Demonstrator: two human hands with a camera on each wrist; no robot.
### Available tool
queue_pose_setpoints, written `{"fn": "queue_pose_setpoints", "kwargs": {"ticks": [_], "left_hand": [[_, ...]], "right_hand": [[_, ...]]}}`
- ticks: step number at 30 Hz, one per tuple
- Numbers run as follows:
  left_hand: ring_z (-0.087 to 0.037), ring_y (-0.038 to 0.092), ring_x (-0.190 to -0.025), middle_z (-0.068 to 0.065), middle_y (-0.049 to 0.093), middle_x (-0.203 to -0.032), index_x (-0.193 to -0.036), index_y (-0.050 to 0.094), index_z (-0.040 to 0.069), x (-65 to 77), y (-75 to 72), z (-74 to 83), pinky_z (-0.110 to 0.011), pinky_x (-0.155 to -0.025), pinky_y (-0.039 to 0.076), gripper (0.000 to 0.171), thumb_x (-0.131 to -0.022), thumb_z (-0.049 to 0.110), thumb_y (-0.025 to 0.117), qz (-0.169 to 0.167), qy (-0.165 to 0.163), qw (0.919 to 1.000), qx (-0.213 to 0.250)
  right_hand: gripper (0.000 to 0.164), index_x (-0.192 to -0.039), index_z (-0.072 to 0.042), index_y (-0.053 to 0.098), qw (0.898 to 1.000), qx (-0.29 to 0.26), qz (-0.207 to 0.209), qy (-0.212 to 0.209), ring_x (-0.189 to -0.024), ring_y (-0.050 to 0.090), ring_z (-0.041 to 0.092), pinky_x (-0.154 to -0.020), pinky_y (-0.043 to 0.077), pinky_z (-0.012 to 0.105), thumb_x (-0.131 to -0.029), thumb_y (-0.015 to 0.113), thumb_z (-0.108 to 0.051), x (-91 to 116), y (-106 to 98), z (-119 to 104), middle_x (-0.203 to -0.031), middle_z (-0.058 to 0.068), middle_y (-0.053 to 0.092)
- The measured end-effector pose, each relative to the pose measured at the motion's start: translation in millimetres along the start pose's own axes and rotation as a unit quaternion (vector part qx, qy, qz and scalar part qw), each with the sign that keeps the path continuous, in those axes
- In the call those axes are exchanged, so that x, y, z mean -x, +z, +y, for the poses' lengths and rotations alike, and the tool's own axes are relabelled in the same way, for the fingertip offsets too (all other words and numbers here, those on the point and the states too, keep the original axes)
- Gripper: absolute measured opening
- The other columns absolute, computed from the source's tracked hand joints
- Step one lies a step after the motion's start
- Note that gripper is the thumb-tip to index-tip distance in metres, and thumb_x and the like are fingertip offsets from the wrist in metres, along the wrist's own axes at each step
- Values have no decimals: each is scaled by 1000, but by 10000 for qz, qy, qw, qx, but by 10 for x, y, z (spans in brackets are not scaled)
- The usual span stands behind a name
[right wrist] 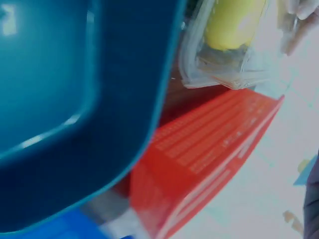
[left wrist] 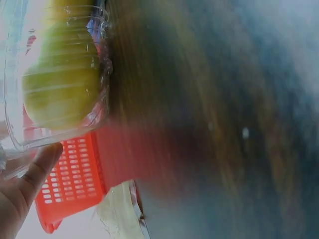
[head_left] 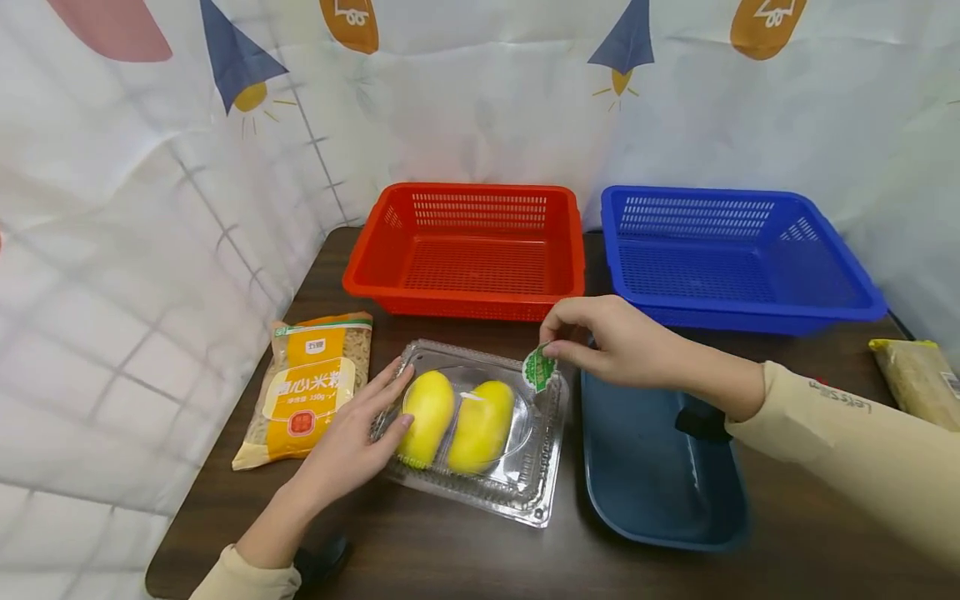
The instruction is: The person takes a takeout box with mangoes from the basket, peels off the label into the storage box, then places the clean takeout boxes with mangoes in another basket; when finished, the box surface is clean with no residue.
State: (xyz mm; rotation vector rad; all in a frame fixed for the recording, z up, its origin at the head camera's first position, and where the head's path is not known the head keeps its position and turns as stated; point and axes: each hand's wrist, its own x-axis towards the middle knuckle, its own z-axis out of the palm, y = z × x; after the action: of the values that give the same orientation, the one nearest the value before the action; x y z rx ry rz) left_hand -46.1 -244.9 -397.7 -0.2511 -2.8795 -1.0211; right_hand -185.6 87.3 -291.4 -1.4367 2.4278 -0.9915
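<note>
A clear plastic clamshell box (head_left: 551, 467) lies at a slant on the table, two yellow mangoes (head_left: 482, 427) inside it. My left hand (head_left: 352, 442) rests on the box's left side with fingers extended; the left wrist view shows the thumb (left wrist: 42, 164) against the plastic. At the box's far right corner my right hand (head_left: 611, 337) pinches a green-and-white sticker (head_left: 537, 369) between thumb and fingers. Whether the sticker still touches the lid cannot be told. The right wrist view shows the box edge (right wrist: 227, 77) but not the sticker.
Behind the box stand a red basket (head_left: 472, 300) and a blue basket (head_left: 750, 312). A dark blue tub (head_left: 660, 525) is just right of the box, beneath the right forearm. An orange bag of rice noodles (head_left: 311, 383) lies left. Another packet (head_left: 918, 379) sits far right.
</note>
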Motion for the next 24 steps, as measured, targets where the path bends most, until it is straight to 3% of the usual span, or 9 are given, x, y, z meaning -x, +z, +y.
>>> {"fn": "queue_pose_setpoints", "kwargs": {"ticks": [4, 9, 14, 24], "left_hand": [[-46, 46, -142, -15, 33, -166, -158, 41, 13, 13, 23, 32, -72, -111, 35, 63, -100, 25, 65, 37, -32, 10000, -78], [-48, 42, -144, -14, 32, -167, -158, 41, 14, 6, 69, 31, -78, -109, 29, 64, -100, 24, 65, 78, -99, 9999, -48], [-48, 44, -143, -16, 31, -167, -158, 41, 12, 12, 60, 68, -80, -107, 28, 64, -100, 22, 66, 166, -158, 9997, 8], [-49, 33, -149, -18, 33, -166, -157, 42, 11, 17, 69, 163, -79, -109, 29, 63, -100, 23, 66, 332, -322, 9989, -32]], "right_hand": [[8, -96, -16, 70, 9958, 112, 165, 897, -68, 52, 9, -59, 45, 22, -92, 75, -11, 340, -138, 61, -85, -5, 67], [7, -98, -14, 71, 9847, 174, 31, 1733, -74, 57, 9, -63, 51, 22, -93, 75, -12, 727, -181, 264, -82, -5, 66], [8, -99, -10, 72, 9777, 145, -385, 2061, -74, 60, 6, -63, 51, 22, -93, 75, -13, 900, -87, 524, -82, -7, 69], [7, -97, -6, 72, 9692, -201, -1007, 2237, -72, 64, 8, -62, 52, 24, -92, 75, -11, 940, -26, 753, -82, -4, 73]]}}
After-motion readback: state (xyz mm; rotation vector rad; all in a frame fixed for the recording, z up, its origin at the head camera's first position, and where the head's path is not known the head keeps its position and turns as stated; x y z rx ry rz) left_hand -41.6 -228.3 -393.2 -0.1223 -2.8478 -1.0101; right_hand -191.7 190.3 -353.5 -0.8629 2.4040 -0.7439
